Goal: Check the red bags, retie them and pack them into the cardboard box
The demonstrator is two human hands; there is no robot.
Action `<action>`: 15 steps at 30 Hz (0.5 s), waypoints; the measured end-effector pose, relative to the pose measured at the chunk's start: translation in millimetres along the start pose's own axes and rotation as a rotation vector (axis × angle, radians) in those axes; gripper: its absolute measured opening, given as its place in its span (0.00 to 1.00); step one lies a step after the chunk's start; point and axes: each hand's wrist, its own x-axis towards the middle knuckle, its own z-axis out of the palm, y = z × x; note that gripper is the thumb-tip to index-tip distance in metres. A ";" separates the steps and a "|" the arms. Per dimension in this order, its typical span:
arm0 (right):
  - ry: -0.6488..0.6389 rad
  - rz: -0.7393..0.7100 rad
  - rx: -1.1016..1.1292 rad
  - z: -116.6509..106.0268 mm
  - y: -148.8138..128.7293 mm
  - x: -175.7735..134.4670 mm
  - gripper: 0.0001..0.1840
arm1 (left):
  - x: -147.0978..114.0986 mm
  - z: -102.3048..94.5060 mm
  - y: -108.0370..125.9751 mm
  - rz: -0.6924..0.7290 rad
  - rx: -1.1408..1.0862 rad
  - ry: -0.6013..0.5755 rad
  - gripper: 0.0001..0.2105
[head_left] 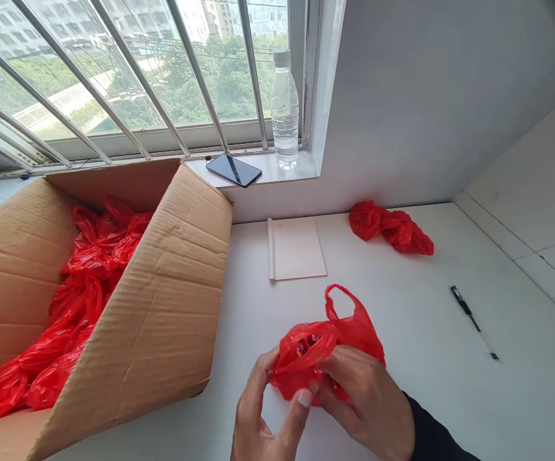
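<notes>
A small red plastic bag is between my two hands over the white table, one handle loop standing up at its far side. Through its opening shows something with dark and white printed figures; its kind I cannot make out. My left hand grips the bag's near left side, the index finger on its edge and the thumb against its front. From the right, my right hand is closed on the bag's front edge, fingers bent and partly hidden behind the plastic.
A large open cardboard box with red plastic bags stands at left. Behind my hands lie a notebook and a crumpled red bag. A pen lies at right. The windowsill holds a phone and a water bottle.
</notes>
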 end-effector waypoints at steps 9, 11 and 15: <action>-0.128 0.142 -0.082 -0.5 8.8 -5.3 0.14 | 1.8 6.2 -11.7 0.038 0.015 0.149 0.08; -0.156 0.221 -0.160 0.3 16.5 -8.1 0.14 | 3.0 5.3 -15.8 0.097 0.038 0.173 0.08; -0.225 0.330 -0.308 4.8 28.7 -12.8 0.16 | 1.8 7.3 -20.0 0.214 0.162 0.240 0.07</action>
